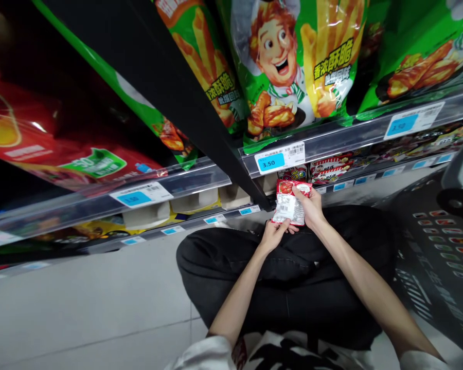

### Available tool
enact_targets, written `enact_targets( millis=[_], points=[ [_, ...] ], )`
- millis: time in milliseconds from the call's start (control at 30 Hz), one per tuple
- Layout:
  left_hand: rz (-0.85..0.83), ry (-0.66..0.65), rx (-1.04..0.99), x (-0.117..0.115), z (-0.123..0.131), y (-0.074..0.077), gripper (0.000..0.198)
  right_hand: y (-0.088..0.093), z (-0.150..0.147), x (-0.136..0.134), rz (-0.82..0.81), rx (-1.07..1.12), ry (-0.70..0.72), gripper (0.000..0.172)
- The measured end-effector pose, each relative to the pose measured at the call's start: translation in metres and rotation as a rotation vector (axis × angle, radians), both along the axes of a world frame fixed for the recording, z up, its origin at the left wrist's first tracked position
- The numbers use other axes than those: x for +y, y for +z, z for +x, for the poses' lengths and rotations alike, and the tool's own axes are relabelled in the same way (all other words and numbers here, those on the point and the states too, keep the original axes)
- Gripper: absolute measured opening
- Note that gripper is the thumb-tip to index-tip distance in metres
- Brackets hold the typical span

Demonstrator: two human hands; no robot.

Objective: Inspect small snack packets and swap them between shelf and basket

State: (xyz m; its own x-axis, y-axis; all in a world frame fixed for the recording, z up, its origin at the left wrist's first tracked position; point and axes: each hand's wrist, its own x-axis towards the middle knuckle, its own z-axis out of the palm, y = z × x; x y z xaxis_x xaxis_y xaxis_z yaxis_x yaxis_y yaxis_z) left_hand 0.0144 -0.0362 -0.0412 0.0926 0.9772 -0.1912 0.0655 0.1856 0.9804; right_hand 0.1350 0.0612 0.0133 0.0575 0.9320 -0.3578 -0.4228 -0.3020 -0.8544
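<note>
Grasping a red-and-silver foil snack packet (pixel 289 206), left hand (pixel 273 235) pinched beneath, right hand (pixel 312 206) clasped beside; likely light, pliable, best held by edges.

The price tag (pixel 281 158) on the middle shelf rail (pixel 343 137) reads 3.50 on blue. Above it, the green snack bag (pixel 293 67) carries the characters 香浓酥脆, repeated on the left green bag (pixel 212 72). The far-right tag (pixel 412 121) and the left tag (pixel 141 195) are too blurred to read. Print on the small red packet (pixel 291 205) is too small to read.
</note>
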Motion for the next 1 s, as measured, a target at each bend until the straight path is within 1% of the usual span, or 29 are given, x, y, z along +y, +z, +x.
enact_targets(
  millis=[200, 467, 700, 800, 1000],
  points=[
    [-0.006, -0.002, -0.003, 0.0004, 0.0003, -0.0017, 0.059, 0.0019, -0.0005, 0.0003, -0.02, 0.011, 0.003, 0.043],
    [-0.006, -0.003, -0.012, 0.0009, 0.001, 0.004, 0.059, 0.0029, -0.0007, 0.0013, -0.024, 0.013, 0.001, 0.044],
    [-0.02, -0.001, 0.009, -0.0008, 0.0009, -0.0027, 0.051, 0.0034, -0.0003, 0.0011, -0.028, 0.002, 0.006, 0.043],
    [-0.013, -0.007, 0.007, -0.0008, 0.0009, -0.0023, 0.054, 0.003, 0.0002, 0.0009, -0.023, 0.001, 0.009, 0.042],
    [-0.006, 0.0, 0.016, 0.0004, 0.0012, 0.0046, 0.067, 0.0034, -0.0002, 0.001, -0.032, 0.005, 0.019, 0.042]
  ],
)
